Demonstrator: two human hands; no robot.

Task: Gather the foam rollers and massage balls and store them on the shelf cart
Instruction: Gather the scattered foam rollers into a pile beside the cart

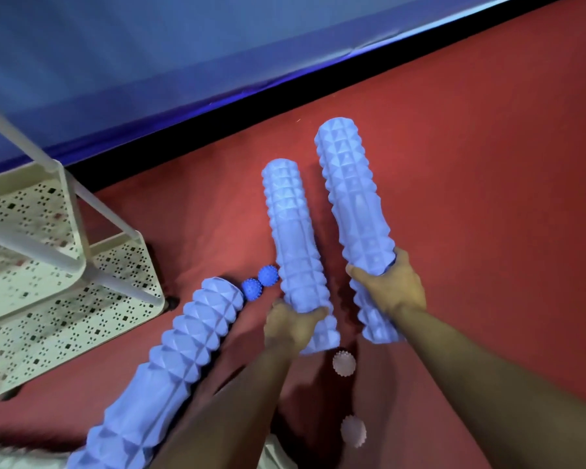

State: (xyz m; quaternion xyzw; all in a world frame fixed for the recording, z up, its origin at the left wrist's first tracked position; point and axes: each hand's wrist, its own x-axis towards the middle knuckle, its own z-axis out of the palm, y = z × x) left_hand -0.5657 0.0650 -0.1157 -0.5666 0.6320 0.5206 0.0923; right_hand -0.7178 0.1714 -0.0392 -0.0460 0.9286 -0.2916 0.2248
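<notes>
The shelf cart (65,292) is cut off at the left edge, the lower-left foam roller (170,367) at the bottom edge. Fingers wrapped behind the two held rollers stay hidden.

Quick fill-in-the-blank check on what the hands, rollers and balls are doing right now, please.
1. Each hand, left hand and right hand, holds one ridged blue foam ____.
2. The third ridged blue foam roller lies nearest the white perforated metal ____.
3. Two dark blue spiky massage balls sit ____ each other.

Missing: roller; cart; touching

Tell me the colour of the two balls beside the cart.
Dark blue balls, spiky; head view.
</notes>
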